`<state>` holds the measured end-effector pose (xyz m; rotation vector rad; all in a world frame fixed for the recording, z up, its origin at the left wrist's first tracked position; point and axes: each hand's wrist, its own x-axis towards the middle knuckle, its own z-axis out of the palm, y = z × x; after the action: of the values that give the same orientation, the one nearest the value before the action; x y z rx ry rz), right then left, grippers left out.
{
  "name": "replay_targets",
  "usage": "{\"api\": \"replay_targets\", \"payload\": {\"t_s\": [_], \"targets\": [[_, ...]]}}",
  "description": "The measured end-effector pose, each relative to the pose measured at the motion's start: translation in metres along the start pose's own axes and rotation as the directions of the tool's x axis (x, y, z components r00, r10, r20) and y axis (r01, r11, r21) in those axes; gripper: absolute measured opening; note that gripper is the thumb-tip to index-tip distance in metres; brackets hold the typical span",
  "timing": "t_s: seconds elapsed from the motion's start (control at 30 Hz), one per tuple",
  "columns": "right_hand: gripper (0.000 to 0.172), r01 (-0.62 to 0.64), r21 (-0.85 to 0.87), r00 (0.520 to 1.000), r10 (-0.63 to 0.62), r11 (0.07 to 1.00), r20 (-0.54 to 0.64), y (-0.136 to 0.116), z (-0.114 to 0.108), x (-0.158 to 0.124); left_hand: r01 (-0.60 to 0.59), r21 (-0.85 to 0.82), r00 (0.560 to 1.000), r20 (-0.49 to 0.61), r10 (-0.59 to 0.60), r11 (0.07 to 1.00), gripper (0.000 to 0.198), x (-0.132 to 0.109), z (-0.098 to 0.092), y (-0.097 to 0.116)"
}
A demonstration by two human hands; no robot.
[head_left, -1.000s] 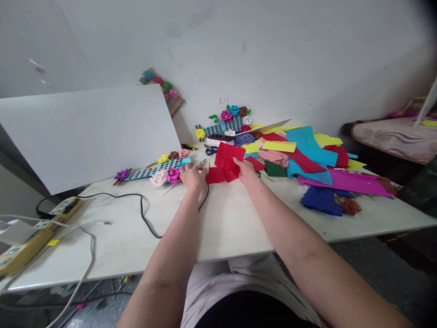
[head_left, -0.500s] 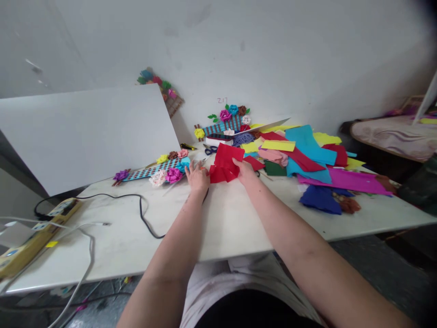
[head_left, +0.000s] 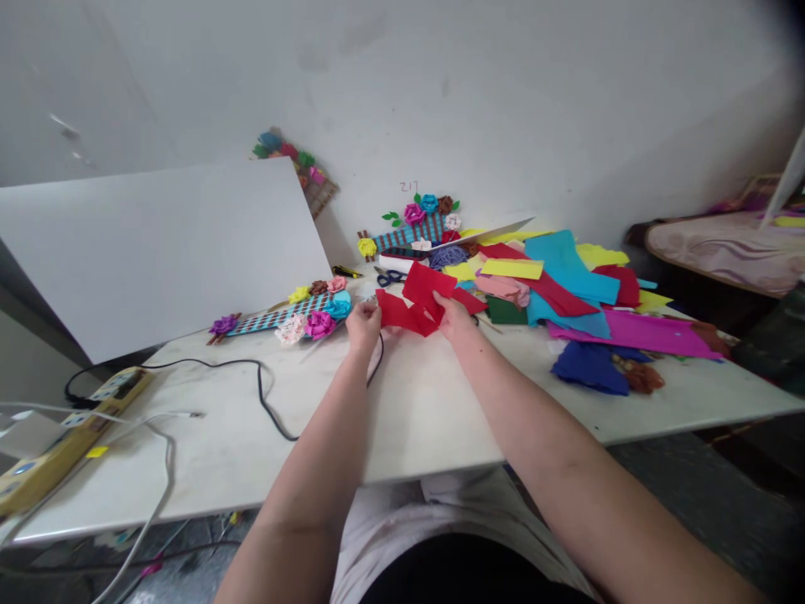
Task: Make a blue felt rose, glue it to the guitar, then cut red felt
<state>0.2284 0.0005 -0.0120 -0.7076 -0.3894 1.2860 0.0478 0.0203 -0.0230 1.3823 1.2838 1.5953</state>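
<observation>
Red paper pieces (head_left: 428,285) are held up over the white table (head_left: 433,419), between my two hands. My left hand (head_left: 364,325) is closed, pinching the left end of a lower red strip. On the right side, my right hand (head_left: 454,319) grips the red pieces where they overlap, its thumb on top. Just behind the paper lie dark blue scissors (head_left: 391,277). Left of my left hand is a woven blue and brown piece (head_left: 277,314) with paper flowers, among them a magenta flower (head_left: 320,324).
Coloured paper (head_left: 569,268) is heaped at the right, with a blue piece (head_left: 589,367) in front. A black cable (head_left: 260,390) runs from the power strip (head_left: 81,436) at the left. A white board (head_left: 163,252) leans behind; a yellow cutter (head_left: 346,271) lies near the wall.
My left hand has closed from spread fingers onto the red paper's left end. The lower strip now stretches further left, and the upper red piece has tilted and shifted slightly right.
</observation>
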Motion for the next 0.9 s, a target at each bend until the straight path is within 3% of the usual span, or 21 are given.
{"api": "replay_targets", "payload": {"t_s": [0.1,0.3,0.47,0.6,0.9], "targets": [[0.011,0.013,0.003,1.000,-0.013,1.000,-0.014,-0.001,0.001,-0.001,0.087,-0.067,0.992,-0.090,-0.093,0.994,0.013,0.002,-0.001,0.003],[0.011,0.006,-0.006,0.999,-0.006,1.000,-0.036,-0.003,0.003,-0.002,0.312,-0.325,0.948,0.046,-0.314,0.893,0.031,-0.003,-0.006,0.018],[0.008,-0.014,0.034,1.000,0.015,0.999,-0.019,-0.005,0.006,-0.008,0.391,-0.386,0.919,0.201,-0.338,0.835,0.026,-0.004,-0.009,0.021],[0.010,-0.037,0.037,0.999,0.036,0.999,0.040,-0.006,0.007,-0.011,0.427,-0.368,0.904,0.207,-0.375,0.826,0.016,-0.004,-0.010,0.022],[0.008,-0.112,-0.084,0.985,0.122,0.990,0.125,-0.001,0.006,-0.010,0.472,-0.349,0.877,0.281,-0.390,0.810,0.015,-0.008,-0.007,0.027]]}}
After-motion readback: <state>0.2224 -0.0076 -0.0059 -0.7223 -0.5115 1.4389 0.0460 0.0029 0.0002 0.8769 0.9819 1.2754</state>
